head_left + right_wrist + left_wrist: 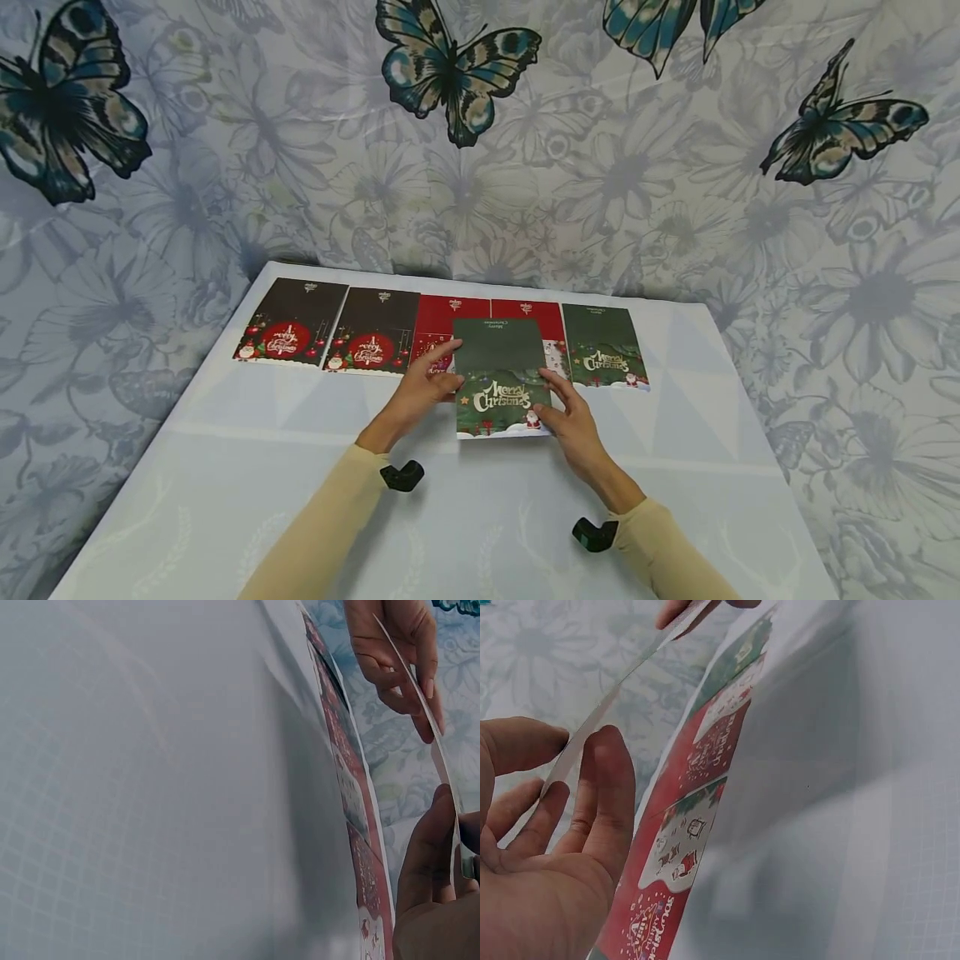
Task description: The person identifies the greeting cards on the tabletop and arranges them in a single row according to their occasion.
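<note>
A green Christmas card, opened out flat with "Merry Christmas" lettering, is held up above the table between both hands. My left hand pinches its left edge between thumb and fingers; the left wrist view shows the card edge-on in that grip. On the opposite edge my right hand pinches the card, its thumb on the printed front. Behind it, two red cards lie partly hidden. To their right lies another green card.
Two dark cards with red circles continue the row at the left. The row lies along the back of the white table. A floral cloth with butterflies hangs behind. Black wrist cameras sit on the wrists.
</note>
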Motion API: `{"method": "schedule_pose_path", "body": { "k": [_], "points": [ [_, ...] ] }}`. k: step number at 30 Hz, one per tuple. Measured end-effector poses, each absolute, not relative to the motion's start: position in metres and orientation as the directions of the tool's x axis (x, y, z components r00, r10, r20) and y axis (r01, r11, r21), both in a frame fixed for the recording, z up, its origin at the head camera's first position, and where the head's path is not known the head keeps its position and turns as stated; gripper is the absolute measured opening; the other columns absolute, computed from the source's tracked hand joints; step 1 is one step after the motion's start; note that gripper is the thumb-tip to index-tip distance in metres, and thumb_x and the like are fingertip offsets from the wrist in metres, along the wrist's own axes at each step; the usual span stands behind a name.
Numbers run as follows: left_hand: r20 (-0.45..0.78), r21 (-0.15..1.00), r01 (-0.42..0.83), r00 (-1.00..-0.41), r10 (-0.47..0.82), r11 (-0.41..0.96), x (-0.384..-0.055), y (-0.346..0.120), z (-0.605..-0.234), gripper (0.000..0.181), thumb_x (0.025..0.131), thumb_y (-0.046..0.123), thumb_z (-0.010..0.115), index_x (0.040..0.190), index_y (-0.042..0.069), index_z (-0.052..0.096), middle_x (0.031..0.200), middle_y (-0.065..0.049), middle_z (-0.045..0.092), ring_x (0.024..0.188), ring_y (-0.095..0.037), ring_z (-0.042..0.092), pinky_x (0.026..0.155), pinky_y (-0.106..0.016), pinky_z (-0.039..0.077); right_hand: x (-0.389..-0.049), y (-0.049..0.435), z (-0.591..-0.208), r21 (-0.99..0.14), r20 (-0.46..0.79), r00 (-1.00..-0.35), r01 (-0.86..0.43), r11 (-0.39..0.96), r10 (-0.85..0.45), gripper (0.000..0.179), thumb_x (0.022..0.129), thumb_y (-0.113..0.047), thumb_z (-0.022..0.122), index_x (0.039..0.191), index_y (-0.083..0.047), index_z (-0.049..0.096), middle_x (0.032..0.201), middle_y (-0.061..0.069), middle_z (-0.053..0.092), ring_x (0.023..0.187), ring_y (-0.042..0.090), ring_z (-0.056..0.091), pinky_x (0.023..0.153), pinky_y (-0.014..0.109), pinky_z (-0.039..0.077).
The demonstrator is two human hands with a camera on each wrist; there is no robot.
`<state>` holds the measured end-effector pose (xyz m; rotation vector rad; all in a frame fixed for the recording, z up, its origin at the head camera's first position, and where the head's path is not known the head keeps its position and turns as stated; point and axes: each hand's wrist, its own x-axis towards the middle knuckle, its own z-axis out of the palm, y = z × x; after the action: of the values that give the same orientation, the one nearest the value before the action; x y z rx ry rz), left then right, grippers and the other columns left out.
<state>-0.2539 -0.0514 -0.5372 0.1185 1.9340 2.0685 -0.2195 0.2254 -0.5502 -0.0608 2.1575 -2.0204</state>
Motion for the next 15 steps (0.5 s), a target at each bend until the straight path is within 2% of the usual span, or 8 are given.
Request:
{"method": "schedule_pose_path", "body": {
  "k": [3, 6, 9, 12, 14, 15],
  "points": [
    [-0.132, 0.989, -0.145, -0.948, 0.290, -0.024, -0.253, -0.052, -0.539, 0.067, 0.096, 0.006, 0.065, 0.155, 0.023, 0.038, 0.129, -0.016, 0.062, 0.103, -0.025, 0.070, 0.087, -0.043, 0.058, -0.221, 0.230, -0.550, -0.994, -0.099, -0.985, 0.090, 0.070, -0.142, 0.060, 0.097, 0.001, 0.059, 0.152, -0.013, 0.040, 0.158, 0.010, 0.032, 0.131, 0.020, 0.045, 0.081, 0.017, 0.050],
    [-0.124, 0.992, -0.125, -0.953, 0.277, 0.014, -0.252, -0.056, -0.540, 0.067, 0.097, 0.009, 0.065, 0.156, 0.021, 0.036, 0.150, -0.016, 0.044, 0.112, -0.035, 0.067, 0.089, -0.043, 0.058, -0.225, 0.241, -0.549, -0.994, -0.095, -0.988, 0.088, 0.057, -0.123, 0.061, 0.097, 0.003, 0.058, 0.153, -0.012, 0.038, 0.161, 0.010, 0.028, 0.141, 0.023, 0.034, 0.083, 0.015, 0.049],
    [-0.132, 0.991, -0.123, -0.958, 0.253, 0.053, -0.250, -0.062, -0.540, 0.065, 0.097, 0.012, 0.065, 0.155, 0.019, 0.037, 0.151, -0.021, 0.043, 0.113, -0.037, 0.066, 0.090, -0.042, 0.057, -0.230, 0.256, -0.545, -0.995, -0.093, -0.991, 0.089, 0.041, -0.097, 0.062, 0.098, 0.004, 0.056, 0.154, -0.010, 0.036, 0.163, 0.008, 0.023, 0.148, 0.024, 0.025, 0.084, 0.014, 0.048],
    [-0.135, 0.990, -0.120, -0.960, 0.245, 0.078, -0.248, -0.069, -0.539, 0.062, 0.097, 0.014, 0.065, 0.154, 0.016, 0.039, 0.145, -0.023, 0.048, 0.111, -0.032, 0.067, 0.091, -0.041, 0.057, -0.235, 0.275, -0.541, -0.996, -0.088, -0.994, 0.086, 0.038, -0.067, 0.063, 0.100, 0.001, 0.055, 0.157, -0.011, 0.031, 0.166, 0.007, 0.015, 0.147, 0.012, 0.022, 0.081, 0.013, 0.047],
    [-0.137, 0.989, -0.119, -0.961, 0.240, 0.088, -0.246, -0.074, -0.539, 0.060, 0.098, 0.015, 0.065, 0.152, 0.015, 0.041, 0.142, -0.023, 0.052, 0.111, -0.031, 0.067, 0.091, -0.042, 0.056, -0.237, 0.288, -0.539, -0.996, -0.085, -0.996, 0.084, 0.039, -0.033, 0.063, 0.101, 0.000, 0.054, 0.157, -0.013, 0.030, 0.165, 0.008, 0.015, 0.130, 0.006, 0.039, 0.072, 0.013, 0.046],
    [-0.134, 0.989, -0.115, -0.961, 0.240, 0.090, -0.245, -0.076, -0.539, 0.058, 0.098, 0.014, 0.064, 0.152, 0.014, 0.041, 0.140, -0.023, 0.053, 0.112, -0.032, 0.066, 0.091, -0.043, 0.056, -0.238, 0.296, -0.538, -0.995, -0.088, -0.996, 0.087, 0.037, -0.021, 0.063, 0.101, -0.001, 0.053, 0.158, -0.013, 0.029, 0.166, 0.009, 0.012, 0.125, 0.000, 0.040, 0.070, 0.013, 0.046]
  ]
}}
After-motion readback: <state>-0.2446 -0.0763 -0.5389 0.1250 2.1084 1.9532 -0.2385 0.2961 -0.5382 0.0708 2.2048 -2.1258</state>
